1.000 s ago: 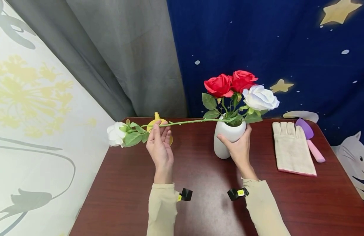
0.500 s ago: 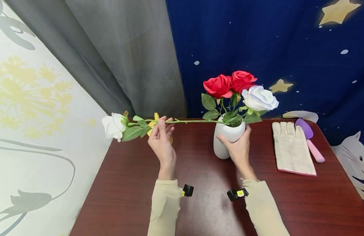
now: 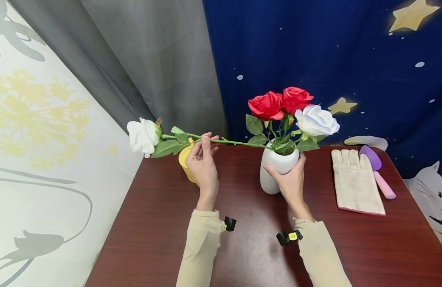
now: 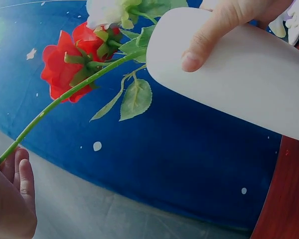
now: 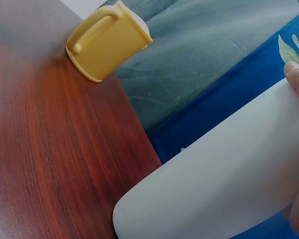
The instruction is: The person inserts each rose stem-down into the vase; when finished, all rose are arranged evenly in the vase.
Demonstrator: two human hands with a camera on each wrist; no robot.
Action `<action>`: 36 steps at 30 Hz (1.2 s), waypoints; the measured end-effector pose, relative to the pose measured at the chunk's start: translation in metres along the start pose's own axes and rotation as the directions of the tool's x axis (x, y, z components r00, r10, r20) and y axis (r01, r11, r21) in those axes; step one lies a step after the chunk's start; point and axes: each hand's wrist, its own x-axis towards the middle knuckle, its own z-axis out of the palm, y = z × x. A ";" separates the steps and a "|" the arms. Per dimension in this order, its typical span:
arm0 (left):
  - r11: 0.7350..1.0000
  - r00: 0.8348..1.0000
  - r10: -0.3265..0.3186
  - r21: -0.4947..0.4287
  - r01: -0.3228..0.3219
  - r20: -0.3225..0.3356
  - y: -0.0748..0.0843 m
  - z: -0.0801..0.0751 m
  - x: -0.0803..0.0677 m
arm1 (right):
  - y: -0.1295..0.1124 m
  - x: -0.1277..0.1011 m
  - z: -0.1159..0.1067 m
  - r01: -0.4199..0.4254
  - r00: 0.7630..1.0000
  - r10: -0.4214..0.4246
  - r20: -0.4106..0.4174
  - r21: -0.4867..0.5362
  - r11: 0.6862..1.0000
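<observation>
My left hand point(image 3: 204, 164) pinches the green stem of a white rose point(image 3: 143, 135) between thumb and fingers. The rose lies nearly level, its bloom out to the left and its stem end at the mouth of a white vase point(image 3: 272, 175). With fingers and thumb around the upper right side, my right hand point(image 3: 291, 182) grips the vase, which stands on the table. Red roses point(image 3: 266, 105) and another white rose point(image 3: 317, 120) stand in it. In the left wrist view the stem point(image 4: 65, 95) runs from the left fingers to the vase's rim.
Behind the left hand stands a yellow watering can point(image 3: 187, 162), its handle visible in the right wrist view. A cream work glove point(image 3: 357, 181) lies at the right beside a small shovel with purple blade point(image 3: 370, 157) and pink handle. Curtains hang behind the table's back edge.
My left hand has moved up and to the right along with the white rose, whose bloom now sits higher and whose stem slopes down toward the vase. The right hand and vase have stayed put.
</observation>
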 end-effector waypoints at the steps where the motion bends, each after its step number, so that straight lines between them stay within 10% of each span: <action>1: 1.000 1.000 0.003 0.003 -0.003 0.000 0.000 0.001 -0.001 | 0.000 0.000 0.000 0.000 1.000 0.000 0.000 0.000 1.000; 19: 0.986 0.988 0.115 0.110 -0.126 0.104 0.013 0.027 -0.010 | 0.001 -0.001 0.001 -0.001 1.000 0.001 -0.001 0.005 1.000; 36: 0.986 0.968 0.087 0.122 -0.118 0.236 0.003 0.044 -0.021 | 0.002 -0.001 0.001 0.005 1.000 -0.005 -0.004 -0.004 1.000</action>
